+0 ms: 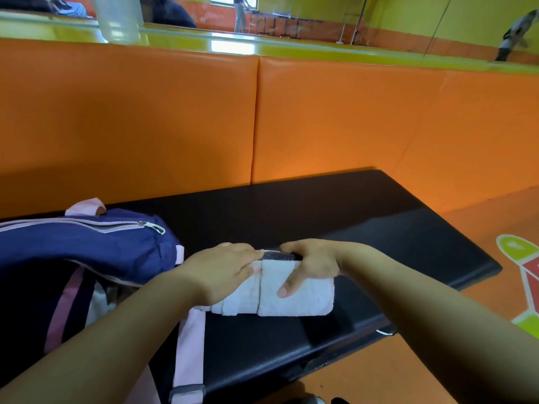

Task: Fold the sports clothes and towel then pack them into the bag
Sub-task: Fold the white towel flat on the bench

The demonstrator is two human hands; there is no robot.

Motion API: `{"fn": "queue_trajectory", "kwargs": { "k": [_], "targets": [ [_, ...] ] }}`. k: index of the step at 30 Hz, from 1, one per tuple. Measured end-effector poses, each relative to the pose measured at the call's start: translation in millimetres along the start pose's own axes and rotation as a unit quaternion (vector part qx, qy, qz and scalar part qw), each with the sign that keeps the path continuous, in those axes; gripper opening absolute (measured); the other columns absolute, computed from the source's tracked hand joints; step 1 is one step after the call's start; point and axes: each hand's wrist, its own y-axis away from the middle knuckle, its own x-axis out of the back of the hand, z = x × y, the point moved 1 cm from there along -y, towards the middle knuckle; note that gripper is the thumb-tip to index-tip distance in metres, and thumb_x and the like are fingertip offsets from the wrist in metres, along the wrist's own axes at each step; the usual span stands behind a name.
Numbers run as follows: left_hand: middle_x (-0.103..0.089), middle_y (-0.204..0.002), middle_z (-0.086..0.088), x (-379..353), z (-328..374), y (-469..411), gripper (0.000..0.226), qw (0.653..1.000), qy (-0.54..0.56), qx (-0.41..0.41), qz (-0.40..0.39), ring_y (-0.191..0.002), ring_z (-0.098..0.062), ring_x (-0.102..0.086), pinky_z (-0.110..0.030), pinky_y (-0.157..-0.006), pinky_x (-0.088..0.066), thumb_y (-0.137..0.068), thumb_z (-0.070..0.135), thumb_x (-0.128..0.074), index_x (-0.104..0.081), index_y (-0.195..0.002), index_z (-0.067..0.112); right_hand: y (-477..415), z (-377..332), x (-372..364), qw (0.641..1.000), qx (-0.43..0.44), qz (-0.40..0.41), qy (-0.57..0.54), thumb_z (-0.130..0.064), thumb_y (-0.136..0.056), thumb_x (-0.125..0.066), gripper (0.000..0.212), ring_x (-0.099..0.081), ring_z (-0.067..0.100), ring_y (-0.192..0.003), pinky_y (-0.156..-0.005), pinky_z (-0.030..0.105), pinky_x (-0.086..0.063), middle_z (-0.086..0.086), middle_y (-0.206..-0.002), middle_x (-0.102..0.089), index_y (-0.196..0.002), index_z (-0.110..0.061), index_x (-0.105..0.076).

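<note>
A folded white towel (303, 298) lies as a thick block on the black padded bench (350, 217), with a dark folded edge (281, 255) showing along its far side. My left hand (221, 272) lies over the towel's left end, fingers fairly straight. My right hand (309, 265) grips the towel's far edge, thumb stretched down across the top. The navy bag with pink trim (87, 246) sits at the left, its opening gaping towards me, right beside the towel.
An orange padded wall (262, 112) backs the bench. The bag's pink strap (189, 345) hangs over the bench's front edge. Orange floor with a painted green and red mark (522, 258) lies to the right. A mirror above reflects people far off.
</note>
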Motion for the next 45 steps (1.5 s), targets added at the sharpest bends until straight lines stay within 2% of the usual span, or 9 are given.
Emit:
{"fn": "queue_trajectory", "kwargs": {
  "k": [6,11,19,22,27,33,35,38,45],
  "targets": [
    [-0.034,-0.144,0.014,6.3,-3.3,5.5,0.048,0.996,0.058,0.011,-0.065,-0.129,-0.007,-0.034,-0.03,-0.104,-0.031,-0.091,0.053,-0.045,-0.035,-0.135,0.035,11.5,-0.6,-19.3,0.999,0.005,0.034,0.033,-0.055,-0.057,-0.082,0.068,-0.059,0.016,-0.087,-0.074,0.035,-0.051,-0.007,-0.096,-0.06,-0.102,-0.027,-0.039],
    [-0.043,-0.12,0.018,13.5,4.9,3.7,0.084,0.988,0.023,0.022,-0.15,-0.109,-0.006,-0.043,-0.032,-0.093,-0.044,-0.059,0.058,-0.076,-0.031,-0.128,0.044,19.1,1.1,-36.2,0.998,-0.038,0.029,0.049,-0.066,-0.045,-0.079,0.096,-0.057,0.018,-0.096,-0.086,0.039,-0.051,-0.006,-0.107,-0.058,-0.117,-0.023,-0.032],
    [-0.036,-0.123,0.016,15.6,2.7,-17.4,0.096,0.961,0.053,0.077,-0.262,-0.115,-0.011,-0.043,-0.038,-0.098,-0.046,-0.048,0.048,-0.084,-0.034,-0.13,0.048,21.0,1.2,-34.6,0.996,-0.044,-0.055,-0.05,-0.045,-0.055,-0.076,0.077,-0.055,0.02,-0.108,-0.095,0.042,-0.049,-0.004,-0.119,-0.053,-0.12,-0.023,-0.041],
    [-0.034,-0.129,0.014,18.5,0.9,-18.9,0.084,0.943,0.124,0.091,-0.296,-0.115,-0.011,-0.046,-0.037,-0.101,-0.045,-0.063,0.029,-0.084,-0.038,-0.132,0.041,19.2,0.8,-35.5,0.996,-0.047,-0.058,-0.058,-0.041,-0.057,-0.081,0.074,-0.058,0.02,-0.104,-0.09,0.042,-0.052,-0.003,-0.114,-0.056,-0.115,-0.024,-0.038],
    [-0.043,-0.127,0.011,18.0,3.4,-17.6,0.084,0.939,0.108,0.082,-0.316,-0.112,-0.013,-0.051,-0.04,-0.097,-0.048,-0.051,0.032,-0.085,-0.045,-0.124,0.038,26.0,-4.2,-49.2,1.0,-0.031,0.002,0.004,-0.041,-0.057,-0.082,0.067,-0.058,0.016,-0.088,-0.07,0.034,-0.053,-0.006,-0.099,-0.056,-0.101,-0.026,-0.034],
    [-0.011,-0.155,0.014,17.0,6.7,-17.1,0.14,0.932,-0.011,0.1,-0.347,-0.144,-0.017,-0.012,-0.037,-0.115,-0.022,-0.038,0.046,-0.089,-0.003,-0.148,0.038,39.6,-17.2,-73.6,0.979,0.021,0.109,0.169,-0.049,-0.055,-0.079,0.071,-0.046,0.021,-0.08,-0.062,0.037,-0.043,-0.003,-0.089,-0.045,-0.097,-0.024,-0.028],
    [-0.031,-0.147,0.018,9.3,8.5,-14.3,0.135,0.937,-0.006,0.076,-0.34,-0.136,-0.015,-0.033,-0.038,-0.108,-0.037,-0.032,0.043,-0.092,-0.017,-0.144,0.043,44.3,-19.4,-84.6,0.965,0.029,0.145,0.215,-0.052,-0.054,-0.078,0.078,-0.041,0.022,-0.086,-0.069,0.037,-0.041,-0.003,-0.095,-0.041,-0.106,-0.023,-0.028],
    [-0.062,-0.107,0.022,-1.0,9.5,-5.1,0.094,0.958,0.016,0.026,-0.284,-0.1,-0.009,-0.062,-0.04,-0.083,-0.056,-0.024,0.045,-0.092,-0.047,-0.107,0.047,49.0,-20.0,-99.2,0.95,0.017,0.188,0.25,-0.053,-0.053,-0.078,0.086,-0.036,0.023,-0.091,-0.074,0.038,-0.038,0.0,-0.105,-0.041,-0.115,-0.02,-0.028],
    [-0.06,-0.091,0.017,-5.6,15.2,23.0,0.075,0.987,-0.026,0.001,-0.159,-0.085,-0.003,-0.058,-0.034,-0.079,-0.052,-0.032,0.05,-0.086,-0.05,-0.097,0.036,57.6,-24.5,-103.5,0.935,0.023,0.192,0.297,-0.062,-0.052,-0.076,0.096,-0.04,0.031,-0.11,-0.082,0.043,-0.038,0.004,-0.124,-0.039,-0.123,-0.017,-0.03]
  ]
}}
